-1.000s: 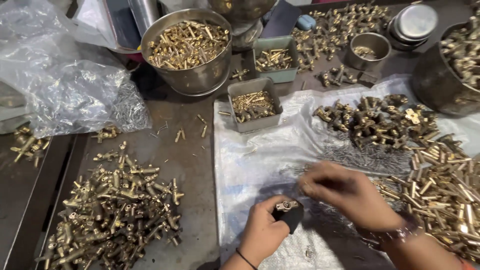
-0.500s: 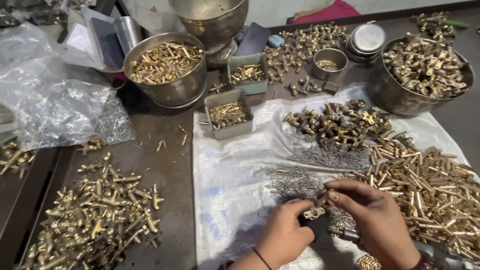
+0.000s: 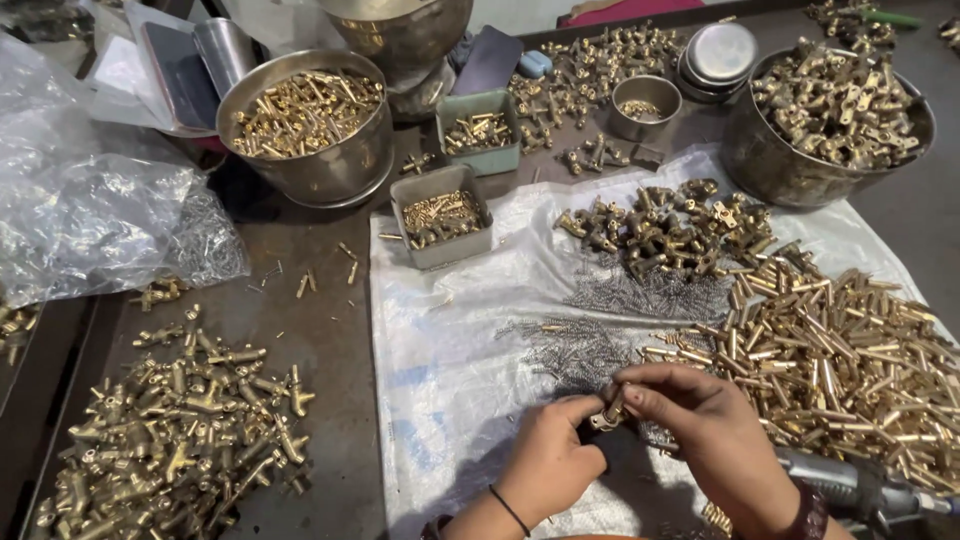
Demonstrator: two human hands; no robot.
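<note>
A small brass fitting point(image 3: 607, 415) sits pinched between both hands, low and near the middle of the view, just above the white plastic sheet point(image 3: 450, 350) spread on the table point(image 3: 320, 340). The left hand point(image 3: 548, 462) curls under it, fingers closed around a dark block that seems to steady the piece, while the right hand point(image 3: 705, 425) comes over the top with thumb and forefinger closed on the fitting's end — a grip that keeps the small part from rolling. Just beyond the fingers lies a tangle of thin wire springs point(image 3: 580, 345), within easy reach, and to the right a wide heap of brass tubes point(image 3: 850, 350) touches the right wrist's side of the sheet. A grey power tool point(image 3: 860, 490) lies under the right forearm. Farther off sit a pile of darker brass bodies point(image 3: 660, 225), 2 small rectangular trays point(image 3: 440, 215) of tiny parts, and 2 large steel bowls point(image 3: 310, 130) — 1 at the left, 1 at the far right. A loose heap of T-shaped fittings point(image 3: 180, 430) fills the left table, well apart, beside a crumpled clear bag point(image 3: 90, 220). Nothing blocks the hands.
</note>
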